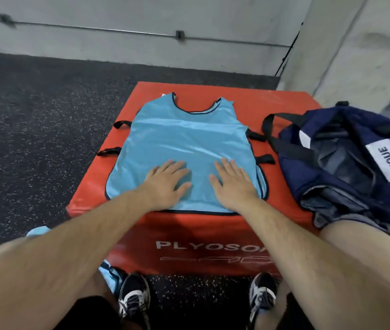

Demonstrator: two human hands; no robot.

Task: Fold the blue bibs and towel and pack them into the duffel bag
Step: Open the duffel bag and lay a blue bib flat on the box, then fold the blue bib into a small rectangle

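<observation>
while flat on box, bib [184,139] under both hands [165,182]

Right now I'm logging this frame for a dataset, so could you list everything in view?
Bib: one, light blue with dark trim, spread flat on the box.
Plyo box: one, red with white lettering, on the floor.
Duffel bag: one, navy with a white label, on the box's right side, open.
Blue fabric: some, light blue, by the left leg; the kind of item is unclear.
Floor: dark, speckled.
Wall: grey, behind.
Shoes: two, black and white.
Left hand: flat on the bib.
Right hand: flat on the bib.
</observation>
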